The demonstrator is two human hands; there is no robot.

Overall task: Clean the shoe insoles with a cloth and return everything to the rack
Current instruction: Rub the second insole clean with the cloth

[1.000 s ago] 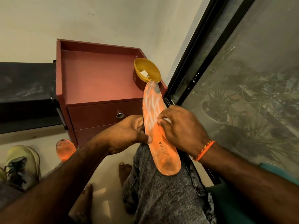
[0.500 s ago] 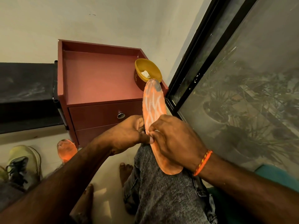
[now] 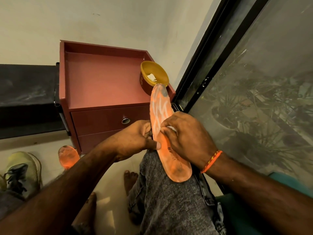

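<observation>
Two worn orange foam insoles in view: one point(image 3: 166, 133) on the knee, one point(image 3: 67, 157) on the floor. Left hand point(image 3: 135, 141) grips the knee insole's edge. Right hand point(image 3: 188, 139) presses one white cloth point(image 3: 171, 128) onto it, fingers curled.

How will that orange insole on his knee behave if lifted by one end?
The orange insole looks thin and foam-like, so probably light and bendy, likely drooping from one end. The left hand pinches its edge while the right hand presses a white cloth on it, suggesting it shifts unsupported.
</observation>
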